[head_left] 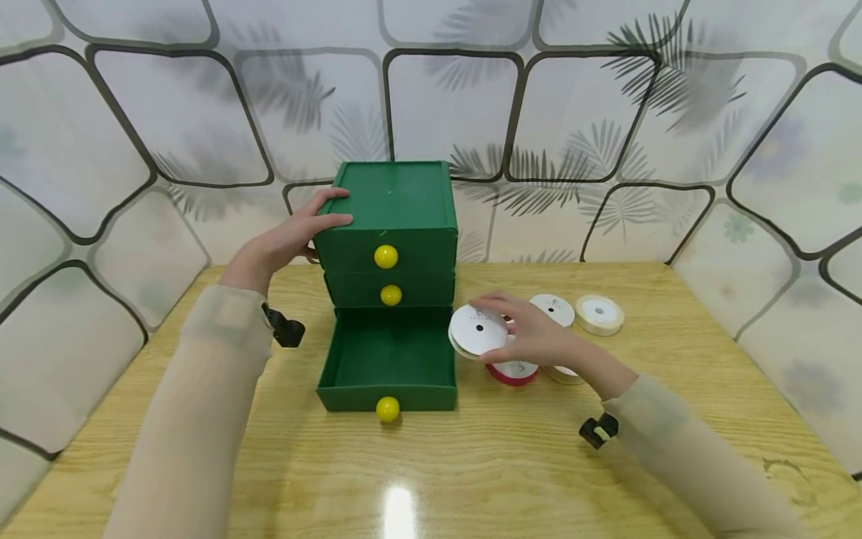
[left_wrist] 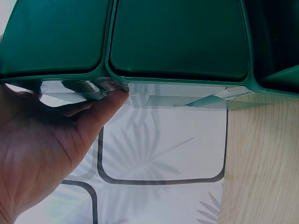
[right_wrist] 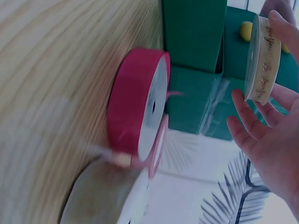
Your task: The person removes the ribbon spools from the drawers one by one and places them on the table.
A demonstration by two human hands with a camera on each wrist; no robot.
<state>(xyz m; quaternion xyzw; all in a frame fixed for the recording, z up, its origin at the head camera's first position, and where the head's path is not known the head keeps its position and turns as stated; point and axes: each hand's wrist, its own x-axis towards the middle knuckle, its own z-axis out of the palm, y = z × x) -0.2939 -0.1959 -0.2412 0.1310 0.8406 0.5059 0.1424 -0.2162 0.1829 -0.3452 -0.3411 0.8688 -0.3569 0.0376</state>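
Observation:
A small green drawer cabinet [head_left: 397,196] with yellow ball knobs stands on the wooden table. Its bottom drawer [head_left: 350,399] is pulled out, and no object shows inside. My left hand [head_left: 286,236] rests on the cabinet's top left edge, fingers extended over the top; in the left wrist view the thumb [left_wrist: 105,112] touches the side. To the right of the open drawer, my right hand [head_left: 539,333] pinches a ribbon spool [head_left: 474,335] above the table. The right wrist view shows this spool's cream ribbon [right_wrist: 265,65] with printed lettering, held between thumb and fingers.
Several more ribbon spools lie behind and below the right hand: a red one [right_wrist: 128,98], a white-faced one [head_left: 551,305], and a cream one [head_left: 599,314] farthest right. A patterned wall covering [head_left: 458,97] closes off the table's back and sides.

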